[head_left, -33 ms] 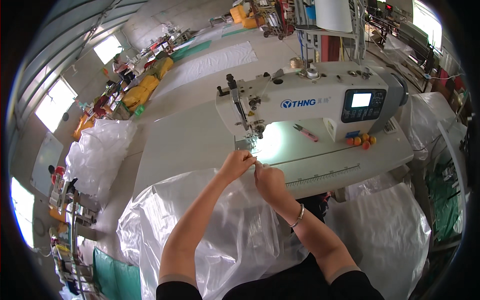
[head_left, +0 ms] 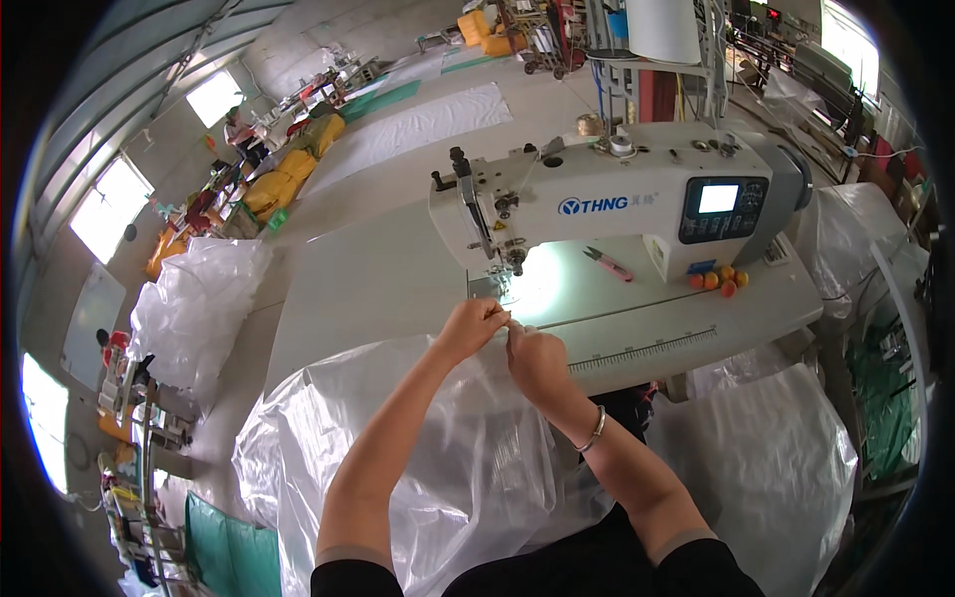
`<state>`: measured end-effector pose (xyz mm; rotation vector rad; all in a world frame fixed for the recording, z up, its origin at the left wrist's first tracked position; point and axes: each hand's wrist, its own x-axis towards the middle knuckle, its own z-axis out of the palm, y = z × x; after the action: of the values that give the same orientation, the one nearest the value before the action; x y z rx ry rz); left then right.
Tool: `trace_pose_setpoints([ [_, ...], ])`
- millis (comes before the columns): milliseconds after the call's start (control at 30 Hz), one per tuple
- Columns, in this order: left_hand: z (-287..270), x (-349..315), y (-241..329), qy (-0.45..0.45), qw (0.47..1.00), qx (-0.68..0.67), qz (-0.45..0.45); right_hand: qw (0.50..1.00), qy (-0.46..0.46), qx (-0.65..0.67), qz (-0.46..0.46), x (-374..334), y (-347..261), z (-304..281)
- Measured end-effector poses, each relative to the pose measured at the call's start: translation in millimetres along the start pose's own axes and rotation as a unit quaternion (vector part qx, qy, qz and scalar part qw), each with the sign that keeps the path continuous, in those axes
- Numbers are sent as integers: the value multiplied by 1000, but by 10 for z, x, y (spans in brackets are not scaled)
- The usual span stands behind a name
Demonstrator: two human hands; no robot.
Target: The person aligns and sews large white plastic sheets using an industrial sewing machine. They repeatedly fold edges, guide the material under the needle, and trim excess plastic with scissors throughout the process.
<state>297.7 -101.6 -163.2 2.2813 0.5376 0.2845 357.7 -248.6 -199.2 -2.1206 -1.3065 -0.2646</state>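
A large sheet of clear plastic film (head_left: 448, 448) drapes over the table's front edge and my lap. At its upper edge, my left hand (head_left: 472, 328) is closed with fingertips pinched on the film. Close beside it, my right hand (head_left: 537, 363) is closed on the same edge, thumb and fingers pressed together. Both hands are just in front of the needle area of a white sewing machine (head_left: 587, 199), apart from the needle. The bit of film between the fingers is mostly hidden. A bracelet circles my right wrist.
Pink-handled thread snips (head_left: 609, 265) lie on the machine table (head_left: 348, 269) under the arm. Several small orange-red fruits (head_left: 728, 289) sit by the machine's base. More clear film (head_left: 766, 468) hangs at the right, and a film bundle (head_left: 194, 308) stands left. A person (head_left: 242, 134) is far left.
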Motion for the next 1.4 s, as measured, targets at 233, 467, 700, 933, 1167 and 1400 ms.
trace_pose_setpoints([
  [233, 90, 68, 33, 80, 984, 159, 14, 999, -43, -25, -12, -329, -146, -294],
  [467, 202, 66, 142, 144, 932, 301, 141, 996, -85, -37, -12, -317, -153, -196],
  [700, 456, -343, 60, 106, 971, 193, 96, 991, -130, 24, -19, -96, 176, -410],
  [933, 365, -614, 226, 38, 973, 221, 53, 988, -52, -9, -147, 454, 443, -166],
  [1167, 166, -403, 12, 4, 979, 190, 75, 992, -68, 43, -94, 680, 508, 33],
  [1400, 109, -296, -58, 7, 970, 211, 117, 993, -11, 116, 0, 804, 600, 75],
])
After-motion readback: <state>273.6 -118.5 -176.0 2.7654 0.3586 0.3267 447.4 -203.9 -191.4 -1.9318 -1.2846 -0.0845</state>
